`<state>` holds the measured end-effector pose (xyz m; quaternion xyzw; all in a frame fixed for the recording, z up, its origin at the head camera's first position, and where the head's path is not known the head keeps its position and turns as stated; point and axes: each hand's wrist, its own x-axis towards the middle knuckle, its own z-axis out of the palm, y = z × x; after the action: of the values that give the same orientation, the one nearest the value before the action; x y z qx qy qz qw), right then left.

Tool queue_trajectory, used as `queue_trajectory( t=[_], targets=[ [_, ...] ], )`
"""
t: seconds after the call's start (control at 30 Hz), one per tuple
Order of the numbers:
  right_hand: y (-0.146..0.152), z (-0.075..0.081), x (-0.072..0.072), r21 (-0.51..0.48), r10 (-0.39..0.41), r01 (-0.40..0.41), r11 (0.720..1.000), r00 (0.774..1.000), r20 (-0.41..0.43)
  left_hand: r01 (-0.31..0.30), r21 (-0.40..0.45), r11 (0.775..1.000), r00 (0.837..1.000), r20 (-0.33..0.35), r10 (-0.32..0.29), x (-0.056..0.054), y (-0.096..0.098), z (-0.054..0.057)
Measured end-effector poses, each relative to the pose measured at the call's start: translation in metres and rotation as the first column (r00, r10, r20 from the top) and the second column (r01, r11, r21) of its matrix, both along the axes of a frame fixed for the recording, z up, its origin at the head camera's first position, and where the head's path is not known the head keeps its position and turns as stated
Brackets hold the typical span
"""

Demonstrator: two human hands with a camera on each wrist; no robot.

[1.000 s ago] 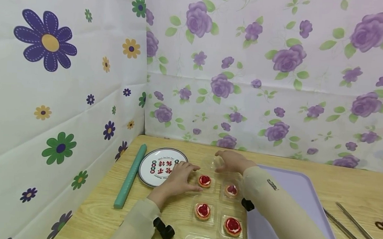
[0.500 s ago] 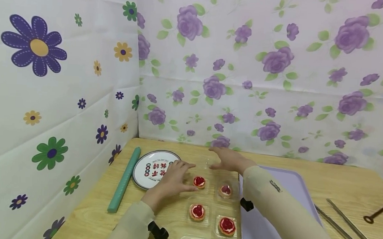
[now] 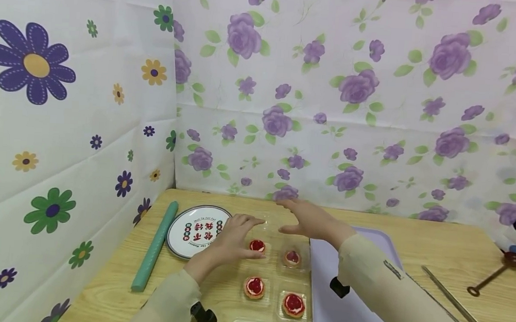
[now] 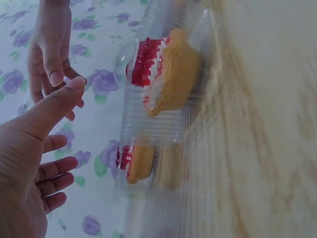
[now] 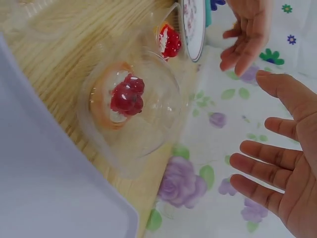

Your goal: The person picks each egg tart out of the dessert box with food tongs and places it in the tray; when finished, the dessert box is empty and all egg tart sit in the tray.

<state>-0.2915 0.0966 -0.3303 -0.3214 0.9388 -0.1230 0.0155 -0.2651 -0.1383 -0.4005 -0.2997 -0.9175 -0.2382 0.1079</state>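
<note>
Left hand [image 3: 229, 242]: fingers spread, holding nothing, back left tart [image 3: 257, 246] near its thumb.
Right hand [image 3: 313, 223]: thumb and fingers apart, holding nothing.
Back right tart [image 3: 292, 259]: inside clear container [image 5: 171, 106], untouched by either hand.

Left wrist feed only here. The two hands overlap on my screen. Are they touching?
Observer: No. The head view shows a gap between the left hand and the right hand.

Operator: Copy. I clearly make out two tarts. Total count?

Observer: Four tarts in the head view, set out in two rows.

Operator: Anything to the right of them?

Observer: Yes, a lilac tray, partly hidden behind the right sleeve.
</note>
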Motion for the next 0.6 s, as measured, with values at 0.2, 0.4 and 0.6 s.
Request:
queue_trajectory(
  t=[0.2, 0.4, 0.6],
  targets=[
    [0.008, -0.002, 0.015, 0.037, -0.024, 0.025, 0.999, 0.999, -0.037, 0.057, -0.062, 0.996, 0.998, 0.038, -0.055, -0.001, 0.01, 0.006],
    [0.011, -0.015, 0.026, 0.09, -0.024, 0.025, 0.996, 1.0, -0.01, 0.055, -0.177, 0.983, 0.997, 0.058, -0.046, -0.005, 0.021, 0.005],
    [0.012, -0.03, 0.031, 0.123, -0.006, 0.008, 0.992, 1.0, -0.018, 0.068, -0.257, 0.964, 0.997, 0.049, -0.057, -0.009, 0.031, 0.002]
  ],
)
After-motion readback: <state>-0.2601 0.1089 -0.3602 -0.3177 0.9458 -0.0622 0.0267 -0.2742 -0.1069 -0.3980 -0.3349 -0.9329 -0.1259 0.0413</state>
